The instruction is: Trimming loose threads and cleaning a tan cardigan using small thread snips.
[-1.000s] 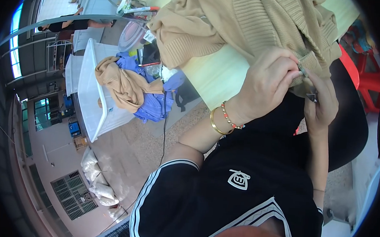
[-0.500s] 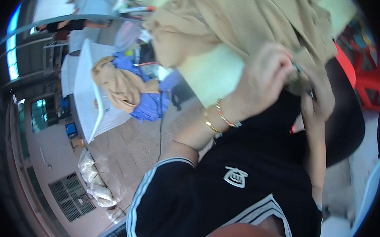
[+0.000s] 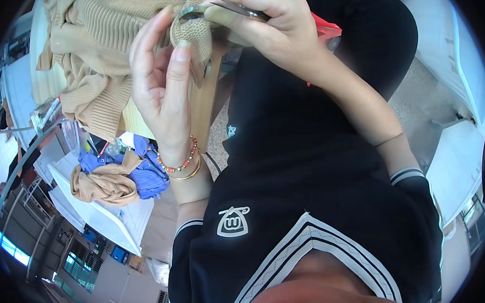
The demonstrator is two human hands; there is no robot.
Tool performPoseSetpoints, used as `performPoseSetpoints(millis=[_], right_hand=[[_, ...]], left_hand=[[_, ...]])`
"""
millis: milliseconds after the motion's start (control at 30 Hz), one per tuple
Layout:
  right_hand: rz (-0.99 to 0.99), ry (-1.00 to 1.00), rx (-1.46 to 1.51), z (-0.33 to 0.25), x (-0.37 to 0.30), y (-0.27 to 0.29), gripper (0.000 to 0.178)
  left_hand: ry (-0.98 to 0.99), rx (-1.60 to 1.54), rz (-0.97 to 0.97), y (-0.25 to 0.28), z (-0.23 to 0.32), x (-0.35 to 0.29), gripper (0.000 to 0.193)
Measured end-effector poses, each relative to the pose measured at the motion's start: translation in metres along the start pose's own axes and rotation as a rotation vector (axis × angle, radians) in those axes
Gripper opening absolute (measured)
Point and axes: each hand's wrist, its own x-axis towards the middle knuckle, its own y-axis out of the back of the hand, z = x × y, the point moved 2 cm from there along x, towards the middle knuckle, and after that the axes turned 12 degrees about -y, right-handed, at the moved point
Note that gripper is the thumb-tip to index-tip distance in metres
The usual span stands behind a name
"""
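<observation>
A tan knit garment [image 3: 110,15] is bunched at the upper left, with its ribbed edge between my hands. My left hand [image 3: 161,84] pinches a folded edge of the knit, thumb in front and fingers behind. My right hand [image 3: 282,30] is closed around small dark metal scissors [image 3: 236,7], whose pointed tips face left above the fabric. A curved shiny metal piece [image 3: 192,13] lies against the knit near the right fingertips; whether it belongs to the scissors, I cannot tell. My right fingers also touch the cloth.
Under the garment shows a pale wooden table edge [image 3: 203,111]. Left of my forearm, a white table [image 3: 99,215] carries a blue bag [image 3: 151,174] and another tan knit piece [image 3: 109,183]. A red plastic stool [image 3: 325,28] shows beyond my right wrist. White tables stand at the right.
The view has swung, so the garment now appears further left. My hands have moved apart slightly, and the scissors show clearly in the right one.
</observation>
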Motion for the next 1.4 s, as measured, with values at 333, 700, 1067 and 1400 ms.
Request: performPoseSetpoints(millis=[333,700,1067,1400], right_hand=[[0.112,-0.355,0.544,0.01,-0.004,-0.02,0.02],[0.079,-0.424,0.37,-0.001,-0.005,0.007,0.029],[0.013,0.25,-0.375,-0.014,0.01,0.039,0.041],[-0.109,-0.183,-0.155,-0.019,0.009,0.039,0.035]], left_hand=[[-0.024,-0.012,-0.025,-0.003,-0.01,0.006,0.029],[0.067,-0.011,0.075,-0.008,-0.018,0.009,0.025],[0.071,-0.037,0.057,-0.009,-0.016,0.011,0.022],[0.089,-0.063,0.061,-0.009,-0.012,0.01,0.022]])
